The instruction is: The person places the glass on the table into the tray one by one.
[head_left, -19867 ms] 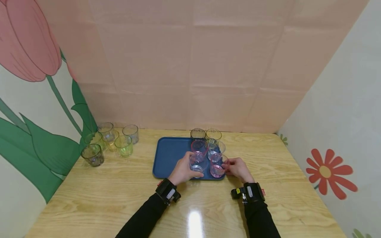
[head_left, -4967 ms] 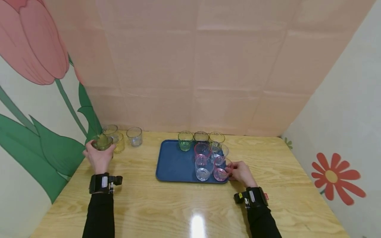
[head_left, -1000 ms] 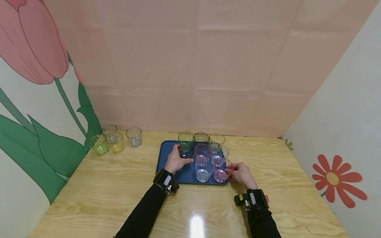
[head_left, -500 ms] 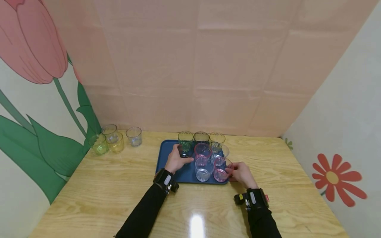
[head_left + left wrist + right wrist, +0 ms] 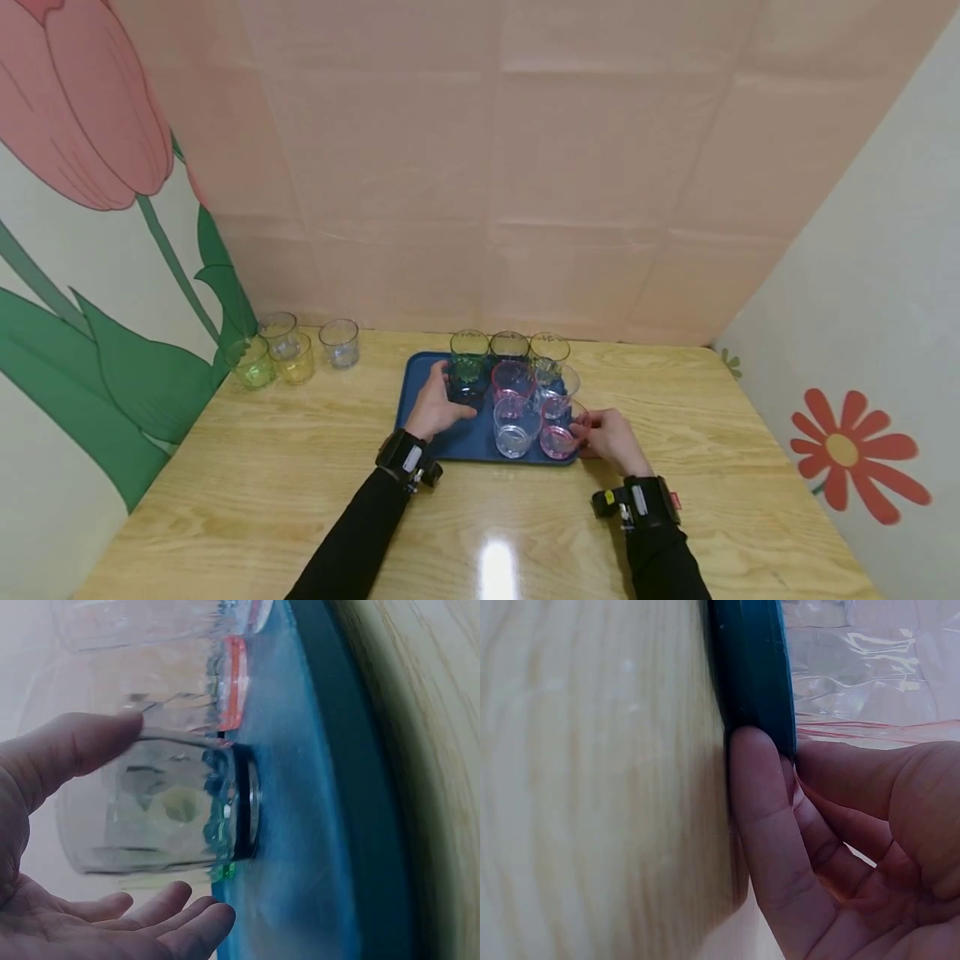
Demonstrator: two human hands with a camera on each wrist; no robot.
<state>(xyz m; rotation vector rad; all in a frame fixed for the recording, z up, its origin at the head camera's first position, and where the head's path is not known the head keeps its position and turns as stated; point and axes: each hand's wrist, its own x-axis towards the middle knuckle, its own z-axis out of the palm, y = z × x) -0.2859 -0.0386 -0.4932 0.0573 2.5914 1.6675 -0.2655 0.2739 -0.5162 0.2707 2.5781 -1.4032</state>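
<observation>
My left hand (image 5: 435, 408) is spread around a dark-tinted glass (image 5: 467, 387) standing on the left part of the blue tray (image 5: 420, 379). In the left wrist view, the thumb (image 5: 90, 742) is right at the side of that glass, while the other fingers (image 5: 206, 922) lie straight and apart from it. My right hand (image 5: 611, 437) pinches the tray's front right corner; in the right wrist view its thumb and a finger (image 5: 757, 772) meet at the rim. Close by that hand stands a pink glass (image 5: 557, 437), beside a clear glass (image 5: 513, 433).
Behind the dark glass is a green glass (image 5: 469, 362), in a back row of several tinted glasses. A pink-rimmed glass (image 5: 513, 375) stands mid-tray. At the far left of the wooden table (image 5: 315, 467) are a green glass (image 5: 255, 367), a yellow glass (image 5: 295, 362) and two clearer ones.
Over the last seconds, my left hand brought the dark glass from the far left onto the tray, beside the others. Just now its fingers loosened and drew slightly back. My right hand stayed at the corner.
</observation>
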